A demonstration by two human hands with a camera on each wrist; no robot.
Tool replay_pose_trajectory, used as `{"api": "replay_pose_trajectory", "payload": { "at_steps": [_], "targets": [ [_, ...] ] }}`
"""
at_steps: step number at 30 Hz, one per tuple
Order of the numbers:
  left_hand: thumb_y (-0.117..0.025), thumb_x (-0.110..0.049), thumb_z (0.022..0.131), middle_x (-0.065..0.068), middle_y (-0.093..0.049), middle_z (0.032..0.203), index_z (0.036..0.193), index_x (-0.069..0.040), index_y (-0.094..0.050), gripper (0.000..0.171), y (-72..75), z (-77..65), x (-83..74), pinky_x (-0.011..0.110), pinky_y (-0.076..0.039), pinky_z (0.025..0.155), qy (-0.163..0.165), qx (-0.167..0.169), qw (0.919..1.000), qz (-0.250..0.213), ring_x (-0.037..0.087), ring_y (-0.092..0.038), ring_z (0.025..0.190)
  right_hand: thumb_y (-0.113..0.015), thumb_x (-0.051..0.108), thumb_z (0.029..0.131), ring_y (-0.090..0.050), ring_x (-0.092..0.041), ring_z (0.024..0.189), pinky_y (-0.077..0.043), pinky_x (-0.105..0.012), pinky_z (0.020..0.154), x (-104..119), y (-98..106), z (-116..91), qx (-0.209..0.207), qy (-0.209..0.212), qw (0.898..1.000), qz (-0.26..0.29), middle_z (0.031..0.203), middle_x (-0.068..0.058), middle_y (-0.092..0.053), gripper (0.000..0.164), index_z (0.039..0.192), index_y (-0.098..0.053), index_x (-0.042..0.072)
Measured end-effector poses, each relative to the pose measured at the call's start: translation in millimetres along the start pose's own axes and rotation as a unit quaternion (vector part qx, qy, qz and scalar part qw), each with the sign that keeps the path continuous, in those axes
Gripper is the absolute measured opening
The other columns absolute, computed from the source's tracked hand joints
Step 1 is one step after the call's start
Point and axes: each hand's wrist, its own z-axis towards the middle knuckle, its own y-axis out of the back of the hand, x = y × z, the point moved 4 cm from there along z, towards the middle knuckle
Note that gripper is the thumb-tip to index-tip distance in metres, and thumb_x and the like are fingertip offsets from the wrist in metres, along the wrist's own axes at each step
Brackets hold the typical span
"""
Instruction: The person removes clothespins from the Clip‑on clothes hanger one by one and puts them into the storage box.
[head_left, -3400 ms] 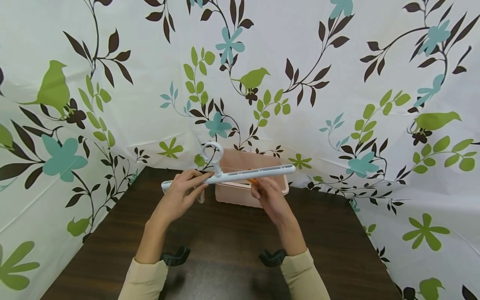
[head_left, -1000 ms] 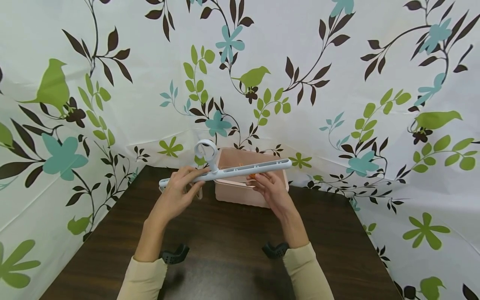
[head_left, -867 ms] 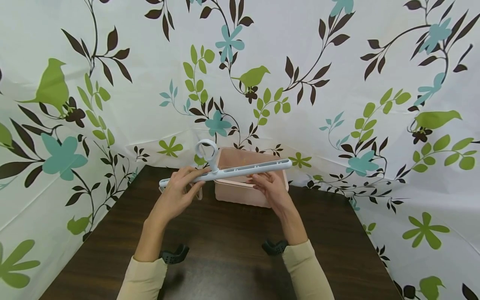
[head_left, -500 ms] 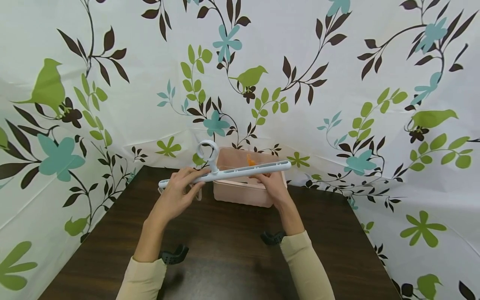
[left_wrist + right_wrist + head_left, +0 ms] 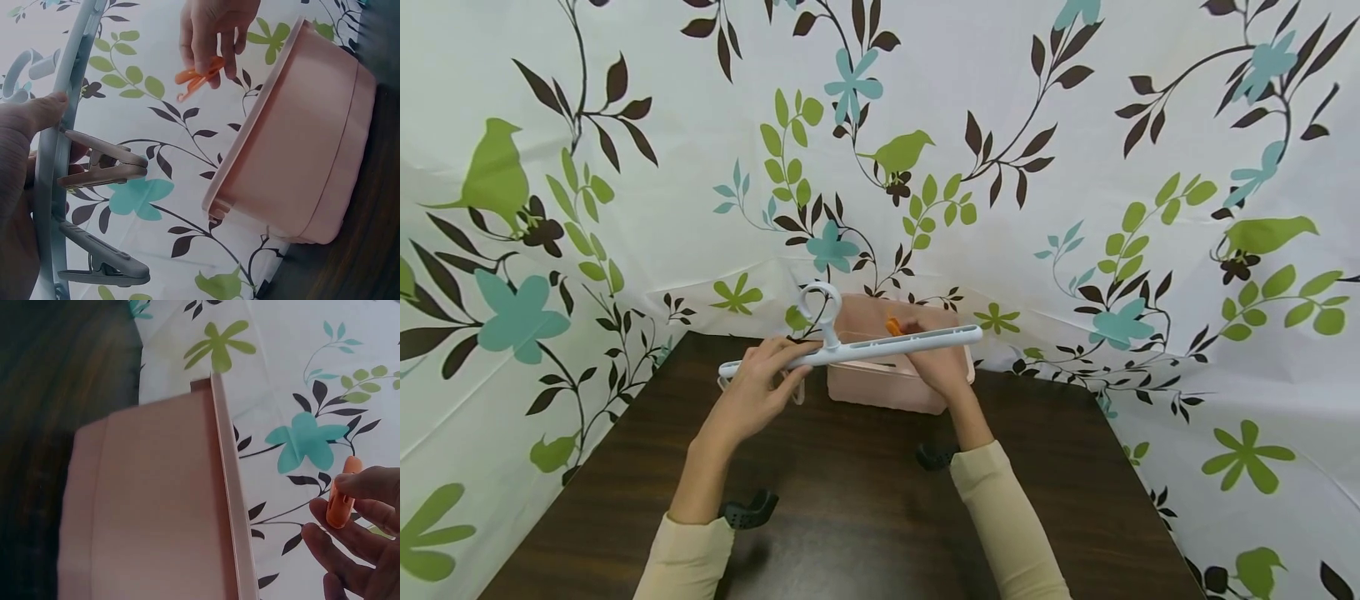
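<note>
My left hand (image 5: 752,387) grips a pale blue clip hanger (image 5: 895,343) near its ring hook, holding the bar roughly level above the table. Two clips hang from the bar in the left wrist view, a beige clip (image 5: 115,164) and a grey clip (image 5: 106,257). Between thumb and fingers, my right hand (image 5: 942,364) pinches an orange clip (image 5: 893,327). That hand is behind the bar in the head view, over the pink bin, and the bar partly covers it. The orange clip (image 5: 340,500) is apart from the hanger.
A pink plastic bin (image 5: 880,393) stands at the back of the dark wooden table (image 5: 842,492). Its contents are mostly hidden by the bar and hand. Patterned white cloth (image 5: 700,208) rises behind and at both sides of the table.
My right hand has gone from below the bar to behind it, over the bin, carrying the orange clip. The left hand and hanger have stayed almost in place, with a slight tilt change.
</note>
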Motion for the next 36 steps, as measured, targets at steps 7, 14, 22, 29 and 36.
{"api": "replay_pose_trajectory", "payload": {
  "at_steps": [7, 14, 22, 29, 36],
  "targets": [
    [-0.073, -0.015, 0.104, -0.004, -0.067, 0.106, 0.144, -0.023, -0.070, 0.041, 0.3, -0.9, 4.0, 0.047, -0.038, 0.094, 0.006, -0.002, 1.0000, -0.002, 0.016, -0.058, 0.100, -0.075, 0.023, 0.103, -0.072, -0.037, 0.119, -0.057, -0.054, 0.101, 3, 6, 5, -0.009, 0.023, 0.995, -0.094, 0.126, -0.019, -0.075, 0.031, 0.126, -0.071, 0.001],
    [-0.073, -0.015, 0.104, -0.006, -0.065, 0.101, 0.143, -0.021, -0.071, 0.040, -1.8, -0.3, 4.2, 0.046, -0.038, 0.092, 0.011, 0.007, 0.9999, 0.003, 0.019, -0.057, 0.096, -0.074, 0.023, 0.103, -0.074, -0.035, 0.110, -0.059, -0.053, 0.095, -3, 6, 7, -0.001, 0.018, 0.995, -0.096, 0.123, -0.018, -0.077, 0.031, 0.125, -0.073, 0.001],
    [-0.072, -0.018, 0.105, -0.006, -0.063, 0.099, 0.144, -0.023, -0.070, 0.039, -2.7, -1.3, 5.8, 0.047, -0.037, 0.092, 0.019, 0.013, 0.9997, 0.006, 0.020, -0.055, 0.093, -0.073, 0.031, 0.104, -0.073, -0.029, 0.098, -0.059, -0.047, 0.087, -7, 2, 6, 0.003, 0.001, 0.994, -0.108, 0.117, -0.013, -0.080, 0.032, 0.122, -0.075, 0.004],
    [-0.072, -0.017, 0.105, -0.005, -0.066, 0.101, 0.143, -0.021, -0.070, 0.039, -2.1, -1.2, 5.5, 0.047, -0.039, 0.092, 0.019, 0.011, 0.9997, 0.008, 0.017, -0.056, 0.097, -0.073, 0.033, 0.103, -0.071, -0.029, 0.095, -0.057, -0.048, 0.089, -10, 2, 6, 0.005, -0.006, 0.994, -0.109, 0.110, -0.012, -0.079, 0.031, 0.117, -0.075, 0.005],
    [-0.073, -0.013, 0.104, -0.004, -0.068, 0.105, 0.144, -0.021, -0.070, 0.041, -2.6, -0.9, 6.9, 0.049, -0.040, 0.094, 0.018, 0.007, 0.9998, 0.008, 0.018, -0.058, 0.102, -0.074, 0.031, 0.103, -0.073, -0.031, 0.101, -0.056, -0.052, 0.094, -10, 5, 4, -0.006, -0.002, 0.996, -0.088, 0.109, -0.012, -0.080, 0.027, 0.115, -0.077, 0.007]
  ]
}}
